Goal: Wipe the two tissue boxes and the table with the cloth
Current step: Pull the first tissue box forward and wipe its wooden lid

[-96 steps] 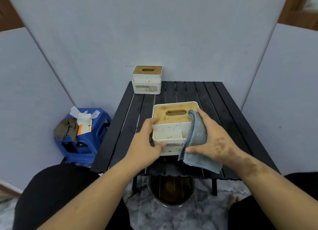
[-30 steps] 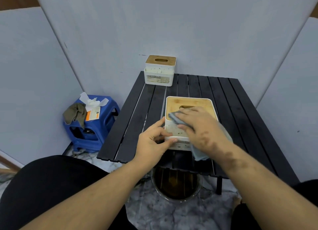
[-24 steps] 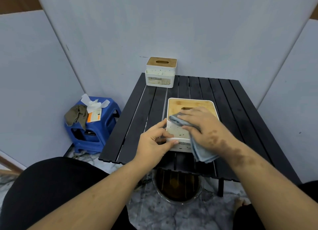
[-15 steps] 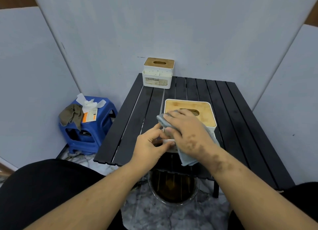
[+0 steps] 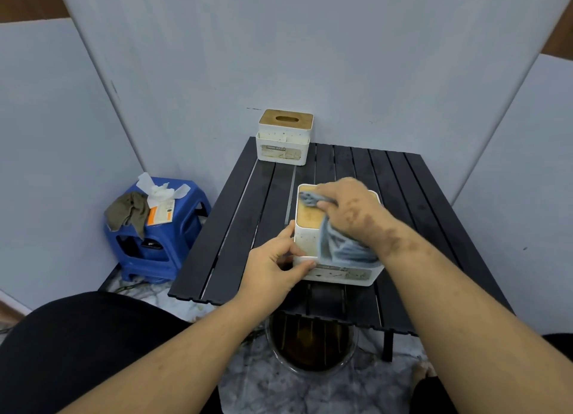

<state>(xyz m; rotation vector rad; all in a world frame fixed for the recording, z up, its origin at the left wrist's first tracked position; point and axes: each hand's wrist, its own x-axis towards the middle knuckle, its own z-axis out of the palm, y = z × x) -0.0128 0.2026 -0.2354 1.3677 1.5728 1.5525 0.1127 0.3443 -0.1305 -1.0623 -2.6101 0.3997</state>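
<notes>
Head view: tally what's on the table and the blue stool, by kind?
Tissue boxes: 2, near, far
Blue cloth: 1
Olive rag: 1
Crumpled tissues: 1 clump
Orange-and-white packet: 1
Total: 6

One legible label: "TISSUE HOLDER"

It is printed on the front label of the far tissue box [image 5: 283, 141] at the desk's [image 5: 403, 196] far left corner; the near tissue box's [image 5: 305, 227] label and the orange card [image 5: 159, 217] on the blue stool [image 5: 161, 243] are too blurred to read.

Near tissue box [image 5: 305, 243]: speckled white plastic, wooden lid; cloth [image 5: 341, 249] soft; table [image 5: 248, 203] matt slats.
</notes>
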